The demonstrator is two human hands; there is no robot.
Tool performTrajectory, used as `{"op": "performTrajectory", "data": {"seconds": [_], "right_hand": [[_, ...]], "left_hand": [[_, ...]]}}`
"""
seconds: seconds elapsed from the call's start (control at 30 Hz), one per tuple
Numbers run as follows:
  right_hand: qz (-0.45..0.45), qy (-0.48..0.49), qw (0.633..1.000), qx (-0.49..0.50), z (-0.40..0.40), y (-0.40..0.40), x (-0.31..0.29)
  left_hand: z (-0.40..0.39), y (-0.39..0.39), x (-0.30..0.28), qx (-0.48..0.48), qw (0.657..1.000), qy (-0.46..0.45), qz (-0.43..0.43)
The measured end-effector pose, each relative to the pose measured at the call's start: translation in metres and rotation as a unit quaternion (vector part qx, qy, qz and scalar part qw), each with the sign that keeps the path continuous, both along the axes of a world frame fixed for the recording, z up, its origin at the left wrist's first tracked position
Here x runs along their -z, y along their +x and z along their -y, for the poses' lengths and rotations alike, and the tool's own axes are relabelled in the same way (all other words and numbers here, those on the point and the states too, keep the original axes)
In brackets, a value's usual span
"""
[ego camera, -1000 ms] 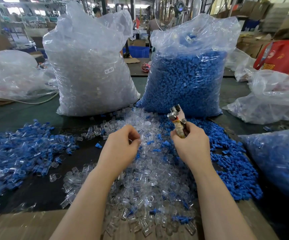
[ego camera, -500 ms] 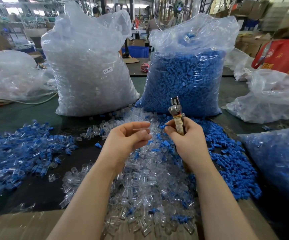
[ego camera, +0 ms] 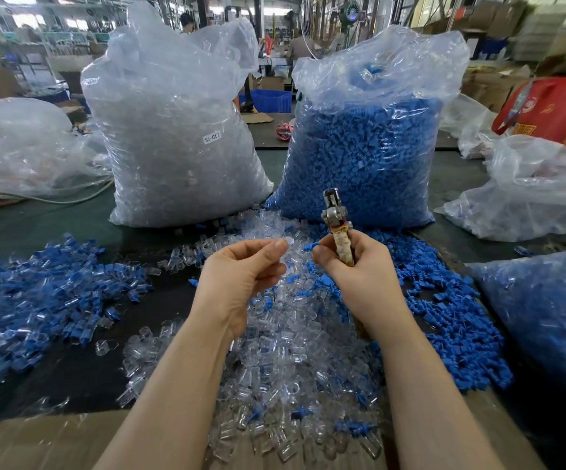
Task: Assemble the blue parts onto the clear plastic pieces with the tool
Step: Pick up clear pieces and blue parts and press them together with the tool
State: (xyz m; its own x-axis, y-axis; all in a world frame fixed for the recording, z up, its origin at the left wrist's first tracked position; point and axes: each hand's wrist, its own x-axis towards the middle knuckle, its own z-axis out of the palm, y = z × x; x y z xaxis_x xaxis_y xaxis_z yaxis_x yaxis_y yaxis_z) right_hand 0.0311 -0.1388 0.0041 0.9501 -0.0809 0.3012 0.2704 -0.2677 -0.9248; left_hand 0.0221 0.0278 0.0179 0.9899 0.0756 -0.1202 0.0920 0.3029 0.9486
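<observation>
My left hand [ego camera: 241, 276] is raised palm up over the table, and its fingertips pinch a small clear plastic piece [ego camera: 286, 240]. My right hand [ego camera: 359, 276] grips the taped handle of a metal plier-like tool [ego camera: 334, 218] that points upward, and its thumb and finger also pinch a small blue part [ego camera: 310, 246]. The two hands are close together, the clear piece a few centimetres left of the blue part. Below them lies a loose pile of clear pieces [ego camera: 285, 361], with loose blue parts [ego camera: 451, 327] to the right.
A tall bag of clear pieces [ego camera: 173, 137] and a tall bag of blue parts [ego camera: 366, 154] stand behind the hands. Assembled blue-and-clear pieces [ego camera: 37, 300] lie spread at the left. More plastic bags [ego camera: 546, 320] sit at the right; cardboard [ego camera: 37, 442] covers the near edge.
My left hand lifted from the clear pile, turned palm up and brought a clear piece toward my right hand. The tool swung more upright, and a blue part now shows at my right fingertips.
</observation>
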Motion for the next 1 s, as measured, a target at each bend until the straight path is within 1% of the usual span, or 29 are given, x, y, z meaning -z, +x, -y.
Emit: {"op": "performTrajectory", "data": {"seconds": [0.07,0.23,0.33,0.47,0.63,0.77,1.0], "right_hand": [[0.006,0.005,1.0,-0.007,0.0,-0.002,-0.001],[0.029,0.011,0.999,-0.02,-0.002,-0.004,-0.001],[0.028,-0.009,0.999,-0.015,-0.005,-0.003,0.0],[0.045,-0.048,0.998,0.021,-0.008,-0.004,0.0],[0.059,-0.058,0.996,0.036,-0.01,-0.006,-0.001],[0.056,-0.049,0.997,0.024,-0.01,-0.005,-0.001],[0.034,-0.041,0.999,-0.003,-0.01,-0.003,-0.001]], "left_hand": [[0.002,-0.001,0.0,0.005,1.0,0.003,0.0],[0.009,-0.003,0.0,0.005,0.999,0.05,0.01],[0.013,-0.005,-0.001,0.005,0.999,0.042,0.013],[0.019,-0.006,-0.002,-0.004,1.0,0.013,0.013],[0.025,-0.008,-0.002,-0.036,0.998,0.026,0.035],[0.028,-0.01,-0.004,-0.063,0.994,0.066,0.063],[0.03,-0.009,-0.002,-0.116,0.969,0.191,0.107]]}}
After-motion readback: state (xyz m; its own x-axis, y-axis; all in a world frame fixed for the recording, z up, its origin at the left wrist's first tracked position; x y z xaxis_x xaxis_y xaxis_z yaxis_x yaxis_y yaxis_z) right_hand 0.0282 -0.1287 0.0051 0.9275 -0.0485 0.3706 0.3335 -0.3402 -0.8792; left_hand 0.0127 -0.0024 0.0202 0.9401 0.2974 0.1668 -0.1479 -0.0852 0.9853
